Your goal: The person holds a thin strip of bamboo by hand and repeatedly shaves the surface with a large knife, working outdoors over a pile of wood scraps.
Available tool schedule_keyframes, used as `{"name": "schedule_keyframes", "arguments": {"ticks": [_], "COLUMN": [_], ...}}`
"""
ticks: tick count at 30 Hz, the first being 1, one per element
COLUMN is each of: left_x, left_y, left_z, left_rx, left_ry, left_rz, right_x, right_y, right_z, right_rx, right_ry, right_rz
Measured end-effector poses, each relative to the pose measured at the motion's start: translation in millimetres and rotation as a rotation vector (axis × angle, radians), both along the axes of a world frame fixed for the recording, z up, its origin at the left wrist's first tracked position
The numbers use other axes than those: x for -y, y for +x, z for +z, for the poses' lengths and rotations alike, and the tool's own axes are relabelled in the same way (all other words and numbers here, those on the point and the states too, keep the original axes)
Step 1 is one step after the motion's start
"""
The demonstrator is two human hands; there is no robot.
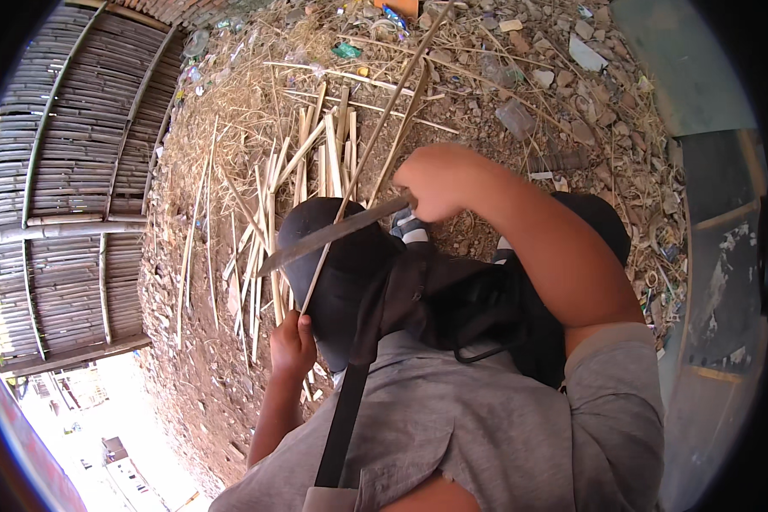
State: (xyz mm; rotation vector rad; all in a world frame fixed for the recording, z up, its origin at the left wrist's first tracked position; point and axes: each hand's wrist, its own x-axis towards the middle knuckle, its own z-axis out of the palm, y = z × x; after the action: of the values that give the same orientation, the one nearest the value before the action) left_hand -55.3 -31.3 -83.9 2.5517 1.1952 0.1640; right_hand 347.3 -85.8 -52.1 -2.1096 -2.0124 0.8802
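My left hand (292, 344) grips a thin wooden strip (364, 158) slanting across my dark-clad knee (358, 273); my right hand (439, 182) clenches a long blade (337, 232) crossing the strip. Beyond, partly hidden by my knee, lie split sticks (334, 154), then straw (205, 111) and rubble (580, 128); a bamboo wall (77, 128) stands left.

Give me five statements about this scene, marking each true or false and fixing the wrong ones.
1. The right hand grips a long blade. True.
2. The left hand is empty. False: it holds a thin strip.
3. Loose pale strips lie on the ground. True.
4. The blade's tip points right in the picture. False: it points left.
5. The shirt is grey. True.
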Motion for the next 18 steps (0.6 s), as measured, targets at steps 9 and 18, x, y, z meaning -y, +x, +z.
{"name": "schedule_keyframes", "arguments": {"ticks": [9, 18], "left_x": [3.3, 2.2], "left_y": [1.4, 3.5], "left_z": [2.1, 5.8], "left_rx": [-0.084, -0.111], "left_ry": [0.03, 0.053], "left_rz": [0.03, 0.044], "right_x": [9.7, 9.8], "right_y": [-23.8, 16.3], "right_z": [23.2, 0.3], "right_rx": [0.161, -0.091], "right_ry": [-0.011, 0.108], "right_rz": [-0.092, -0.207]}}
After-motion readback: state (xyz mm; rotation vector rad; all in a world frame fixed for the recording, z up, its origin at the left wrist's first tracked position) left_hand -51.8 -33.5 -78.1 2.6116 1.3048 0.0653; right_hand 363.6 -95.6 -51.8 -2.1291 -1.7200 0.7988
